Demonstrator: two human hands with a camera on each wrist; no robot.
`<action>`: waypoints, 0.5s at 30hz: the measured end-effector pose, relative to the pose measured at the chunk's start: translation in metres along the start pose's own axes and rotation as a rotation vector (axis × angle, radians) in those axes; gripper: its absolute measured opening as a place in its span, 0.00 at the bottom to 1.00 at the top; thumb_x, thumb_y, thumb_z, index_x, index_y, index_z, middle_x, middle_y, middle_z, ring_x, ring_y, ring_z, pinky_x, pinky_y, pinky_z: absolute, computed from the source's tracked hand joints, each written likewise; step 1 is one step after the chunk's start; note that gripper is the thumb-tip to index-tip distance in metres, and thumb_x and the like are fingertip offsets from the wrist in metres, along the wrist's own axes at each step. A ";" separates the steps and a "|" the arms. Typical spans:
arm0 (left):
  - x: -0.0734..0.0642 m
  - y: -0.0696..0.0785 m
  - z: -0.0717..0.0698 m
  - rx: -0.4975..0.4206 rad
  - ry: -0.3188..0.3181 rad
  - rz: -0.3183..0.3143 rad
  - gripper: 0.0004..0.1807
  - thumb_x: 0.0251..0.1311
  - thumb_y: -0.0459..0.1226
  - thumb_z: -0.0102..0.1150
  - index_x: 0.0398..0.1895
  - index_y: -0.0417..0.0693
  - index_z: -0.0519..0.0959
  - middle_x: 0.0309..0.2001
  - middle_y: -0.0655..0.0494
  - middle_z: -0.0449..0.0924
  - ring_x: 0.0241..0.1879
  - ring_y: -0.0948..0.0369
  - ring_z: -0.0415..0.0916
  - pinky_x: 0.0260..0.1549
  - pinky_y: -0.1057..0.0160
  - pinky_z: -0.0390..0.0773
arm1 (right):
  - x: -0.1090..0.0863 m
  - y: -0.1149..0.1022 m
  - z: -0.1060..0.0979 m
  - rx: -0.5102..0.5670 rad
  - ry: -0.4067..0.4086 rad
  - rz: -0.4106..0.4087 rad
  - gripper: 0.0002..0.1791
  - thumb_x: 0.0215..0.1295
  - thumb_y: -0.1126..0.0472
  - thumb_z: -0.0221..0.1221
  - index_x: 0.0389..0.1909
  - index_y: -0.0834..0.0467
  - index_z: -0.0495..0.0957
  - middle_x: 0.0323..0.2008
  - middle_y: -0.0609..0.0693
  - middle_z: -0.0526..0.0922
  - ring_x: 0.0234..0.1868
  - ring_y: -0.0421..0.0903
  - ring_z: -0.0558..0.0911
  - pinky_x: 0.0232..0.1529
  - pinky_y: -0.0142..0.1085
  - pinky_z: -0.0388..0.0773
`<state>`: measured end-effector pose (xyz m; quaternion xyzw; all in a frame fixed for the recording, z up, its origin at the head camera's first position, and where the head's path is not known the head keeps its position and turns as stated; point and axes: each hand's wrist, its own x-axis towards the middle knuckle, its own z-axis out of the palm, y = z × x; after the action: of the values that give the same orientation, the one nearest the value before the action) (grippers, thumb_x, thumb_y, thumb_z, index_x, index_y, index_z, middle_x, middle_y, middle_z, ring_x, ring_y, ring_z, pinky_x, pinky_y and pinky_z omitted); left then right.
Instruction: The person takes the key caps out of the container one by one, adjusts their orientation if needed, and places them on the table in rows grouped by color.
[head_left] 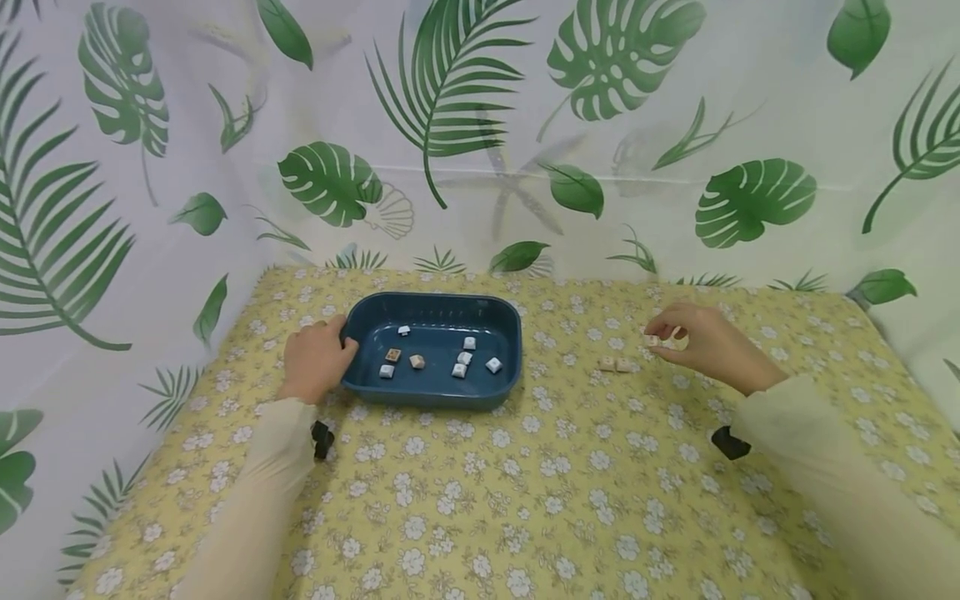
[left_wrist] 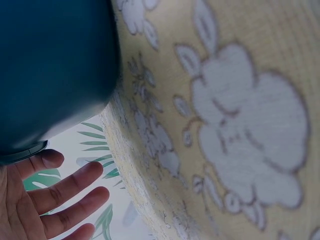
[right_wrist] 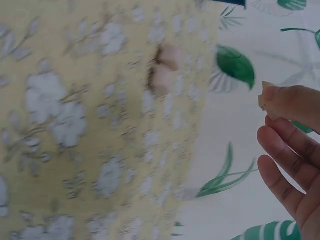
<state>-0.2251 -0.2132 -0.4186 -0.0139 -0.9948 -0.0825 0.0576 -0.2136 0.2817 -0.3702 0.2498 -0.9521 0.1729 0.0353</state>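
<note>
My left hand (head_left: 313, 358) holds the left end of a dark blue tray (head_left: 427, 398), its thumb over the rim. Loosely spread fingers (left_wrist: 75, 185) show beneath the tray's lip in the left wrist view; the thumb is hidden there. Inside the tray lie several small keycaps, mostly white, such as a white keycap (head_left: 493, 365), plus a brown keycap (head_left: 393, 355) and a beige keycap (head_left: 417, 361). Over the table's right side, my right hand (head_left: 701, 340) pinches a pale keycap (right_wrist: 263, 99) between thumb and fingertips. Two beige keycaps (head_left: 615, 365) sit side by side on the cloth nearby.
A yellow flowered cloth (head_left: 480, 483) covers the table. Behind it and along the left side hangs a white leaf-printed curtain (head_left: 480, 225). Another pale shape (head_left: 678, 340) shows through the gap of the right hand; whether it is a separate keycap is unclear.
</note>
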 end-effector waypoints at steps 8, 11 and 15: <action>0.000 0.000 0.001 -0.006 0.002 -0.002 0.24 0.64 0.41 0.42 0.61 0.39 0.71 0.43 0.35 0.80 0.38 0.42 0.78 0.45 0.42 0.73 | -0.006 0.028 0.021 0.052 -0.079 0.075 0.10 0.57 0.64 0.64 0.40 0.61 0.82 0.36 0.54 0.82 0.36 0.48 0.79 0.40 0.46 0.78; 0.000 0.001 0.000 -0.006 0.004 0.000 0.24 0.64 0.41 0.42 0.60 0.39 0.71 0.43 0.35 0.80 0.37 0.42 0.78 0.44 0.42 0.74 | -0.006 0.033 0.026 0.095 -0.100 0.097 0.11 0.57 0.63 0.63 0.41 0.62 0.82 0.37 0.55 0.82 0.36 0.48 0.79 0.41 0.47 0.78; 0.000 0.001 0.000 -0.008 0.002 -0.004 0.24 0.64 0.41 0.42 0.60 0.39 0.71 0.42 0.35 0.80 0.36 0.42 0.78 0.43 0.43 0.74 | -0.005 0.037 0.034 0.129 -0.120 0.107 0.11 0.57 0.62 0.63 0.41 0.61 0.82 0.37 0.54 0.82 0.36 0.47 0.79 0.40 0.46 0.78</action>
<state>-0.2250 -0.2122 -0.4187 -0.0123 -0.9944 -0.0866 0.0585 -0.2272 0.3026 -0.4144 0.2104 -0.9513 0.2202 -0.0471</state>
